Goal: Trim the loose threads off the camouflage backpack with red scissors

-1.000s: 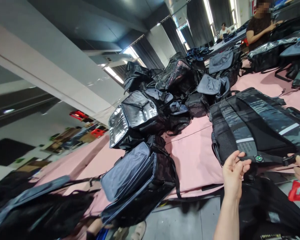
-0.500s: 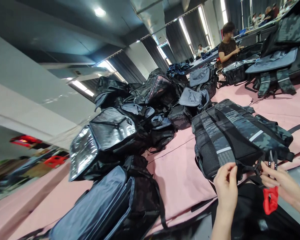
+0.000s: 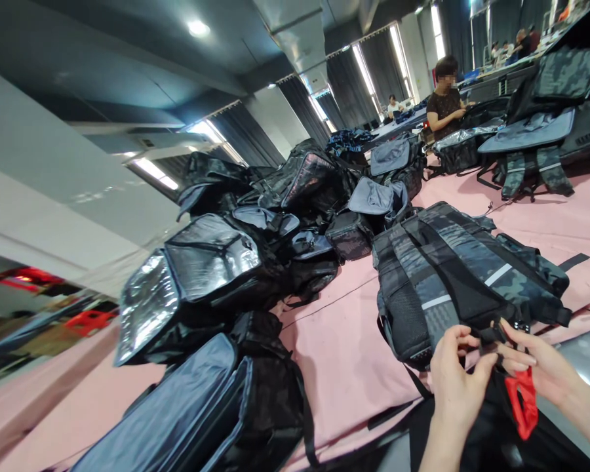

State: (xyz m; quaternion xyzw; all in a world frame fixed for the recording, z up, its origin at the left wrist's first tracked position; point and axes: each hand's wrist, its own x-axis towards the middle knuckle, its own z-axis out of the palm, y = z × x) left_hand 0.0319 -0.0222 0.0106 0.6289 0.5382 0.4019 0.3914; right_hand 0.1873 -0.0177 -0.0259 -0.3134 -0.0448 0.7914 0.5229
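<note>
1. The pink surface [image 3: 354,341] carries a heap of dark bags, and its spread in view matches the frame half a second earlier, with only a slight shift of the camera.
2. The camouflage backpack [image 3: 462,275] lies strap side up at the near edge of the surface, close in front of the person, where it lay before.
3. The left hand [image 3: 455,377] now sits closer to the right than earlier, its grip closed on a black strap end [image 3: 489,335] at the backpack's lower edge.
4. The right hand [image 3: 535,370] has moved in to meet the left; its fingers pinch the same strap end while the grip also holds red-handled snips [image 3: 521,403].
5. The snips hang lower under the hand, blades no longer visible.
</note>
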